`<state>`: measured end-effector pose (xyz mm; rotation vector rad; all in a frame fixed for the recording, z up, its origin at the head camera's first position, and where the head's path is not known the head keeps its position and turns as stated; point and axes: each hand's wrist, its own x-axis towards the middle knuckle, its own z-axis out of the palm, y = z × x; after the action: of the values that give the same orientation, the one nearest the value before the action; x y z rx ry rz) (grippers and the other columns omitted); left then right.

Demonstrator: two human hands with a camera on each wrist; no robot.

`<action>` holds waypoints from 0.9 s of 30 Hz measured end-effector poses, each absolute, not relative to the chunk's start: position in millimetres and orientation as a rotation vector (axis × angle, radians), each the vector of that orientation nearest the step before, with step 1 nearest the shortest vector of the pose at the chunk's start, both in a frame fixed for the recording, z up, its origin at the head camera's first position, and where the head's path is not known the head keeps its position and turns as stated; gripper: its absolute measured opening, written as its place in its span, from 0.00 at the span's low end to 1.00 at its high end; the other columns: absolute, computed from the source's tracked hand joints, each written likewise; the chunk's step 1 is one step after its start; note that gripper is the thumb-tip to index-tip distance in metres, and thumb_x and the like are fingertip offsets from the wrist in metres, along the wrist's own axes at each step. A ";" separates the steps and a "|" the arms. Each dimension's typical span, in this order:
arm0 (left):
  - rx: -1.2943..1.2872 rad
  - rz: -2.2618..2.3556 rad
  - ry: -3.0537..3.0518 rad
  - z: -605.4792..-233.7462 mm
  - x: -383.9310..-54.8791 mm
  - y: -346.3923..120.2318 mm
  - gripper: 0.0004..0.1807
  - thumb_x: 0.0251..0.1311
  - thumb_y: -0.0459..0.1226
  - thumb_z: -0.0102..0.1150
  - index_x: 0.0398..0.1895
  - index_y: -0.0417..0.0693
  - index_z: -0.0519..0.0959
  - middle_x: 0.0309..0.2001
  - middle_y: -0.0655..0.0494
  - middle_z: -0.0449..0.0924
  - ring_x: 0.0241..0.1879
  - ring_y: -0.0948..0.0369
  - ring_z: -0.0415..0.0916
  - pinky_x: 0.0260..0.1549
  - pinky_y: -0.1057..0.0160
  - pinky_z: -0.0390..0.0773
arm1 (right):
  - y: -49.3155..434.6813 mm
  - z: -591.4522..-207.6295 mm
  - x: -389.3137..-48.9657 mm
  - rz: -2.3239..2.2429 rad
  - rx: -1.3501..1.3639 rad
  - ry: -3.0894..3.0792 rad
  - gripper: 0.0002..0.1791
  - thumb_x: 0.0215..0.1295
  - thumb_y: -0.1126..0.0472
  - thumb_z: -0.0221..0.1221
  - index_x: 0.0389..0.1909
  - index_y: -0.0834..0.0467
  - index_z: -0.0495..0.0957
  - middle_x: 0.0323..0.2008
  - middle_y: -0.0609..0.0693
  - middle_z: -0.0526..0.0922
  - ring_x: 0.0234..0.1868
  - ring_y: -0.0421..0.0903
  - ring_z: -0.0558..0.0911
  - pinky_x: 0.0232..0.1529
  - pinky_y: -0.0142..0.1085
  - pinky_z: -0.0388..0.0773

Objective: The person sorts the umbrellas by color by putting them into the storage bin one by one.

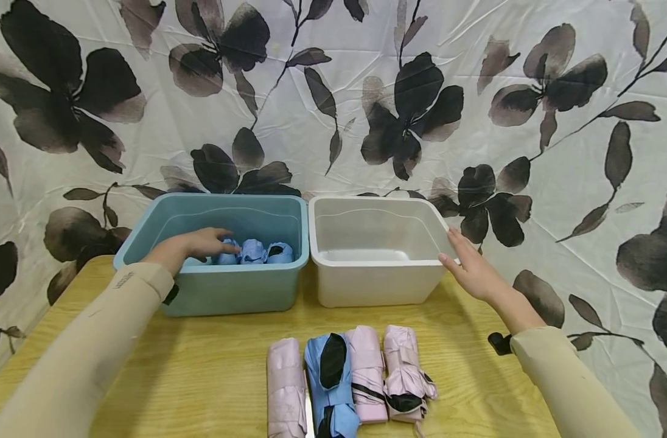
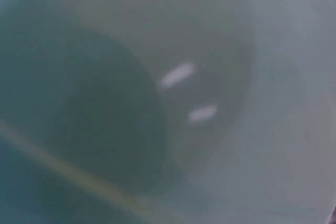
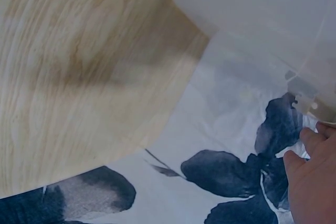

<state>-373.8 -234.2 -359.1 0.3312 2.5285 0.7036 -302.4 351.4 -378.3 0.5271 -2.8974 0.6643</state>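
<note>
My left hand (image 1: 199,243) reaches over the near-left rim of a teal bin (image 1: 232,292), its fingers extended above and against a blue folded umbrella (image 1: 227,255). Two more blue folded umbrellas, one in the middle (image 1: 252,251) and one at the right (image 1: 280,252), lie beside it in the bin. A teal blur fills the left wrist view. With its fingers fairly straight, my right hand (image 1: 476,267) touches the right rim of a white bin (image 1: 374,286). The right wrist view shows part of the right hand (image 3: 315,177) at that bin's edge.
On the wooden table (image 1: 218,365), in front of the bins, lie three pink folded umbrellas, at the left (image 1: 286,389), centre (image 1: 367,365) and right (image 1: 403,365), and a blue folded umbrella (image 1: 341,398). A floral cloth (image 1: 333,36) hangs behind the bins.
</note>
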 end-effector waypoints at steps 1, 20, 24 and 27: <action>0.350 0.700 2.566 -357.8 -372.5 -233.6 0.41 0.79 0.46 0.50 0.79 0.24 0.48 0.77 0.21 0.45 0.73 0.27 0.52 0.65 0.33 0.68 | 350.9 -378.3 -302.7 0.662 0.529 -2.895 0.41 0.84 0.47 0.46 0.81 0.69 0.46 0.82 0.66 0.43 0.82 0.66 0.45 0.76 0.65 0.47; 0.524 1.329 2.793 -314.9 -299.6 -201.8 0.34 0.78 0.47 0.54 0.81 0.46 0.59 0.77 0.42 0.60 0.70 0.41 0.67 0.60 0.39 0.73 | 349.4 -376.1 -300.7 0.665 0.522 -2.911 0.42 0.84 0.45 0.46 0.82 0.68 0.45 0.82 0.66 0.43 0.81 0.68 0.45 0.75 0.67 0.47; 0.565 1.460 2.826 -312.4 -271.2 -192.0 0.33 0.78 0.45 0.56 0.80 0.48 0.61 0.74 0.43 0.63 0.67 0.44 0.70 0.62 0.39 0.71 | 349.6 -376.8 -301.0 0.674 0.529 -2.912 0.42 0.84 0.45 0.46 0.82 0.68 0.44 0.82 0.67 0.43 0.81 0.67 0.45 0.75 0.67 0.47; 0.601 1.563 2.850 -314.6 -250.1 -182.8 0.31 0.77 0.42 0.58 0.79 0.48 0.64 0.72 0.43 0.65 0.65 0.45 0.72 0.62 0.46 0.73 | 349.9 -376.6 -301.2 0.686 0.540 -2.905 0.42 0.84 0.45 0.46 0.82 0.68 0.44 0.82 0.67 0.42 0.81 0.67 0.44 0.75 0.67 0.46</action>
<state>-250.1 -182.8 -314.6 0.6011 2.8498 1.5632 -301.2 349.9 -376.6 0.5397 -2.9048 0.6855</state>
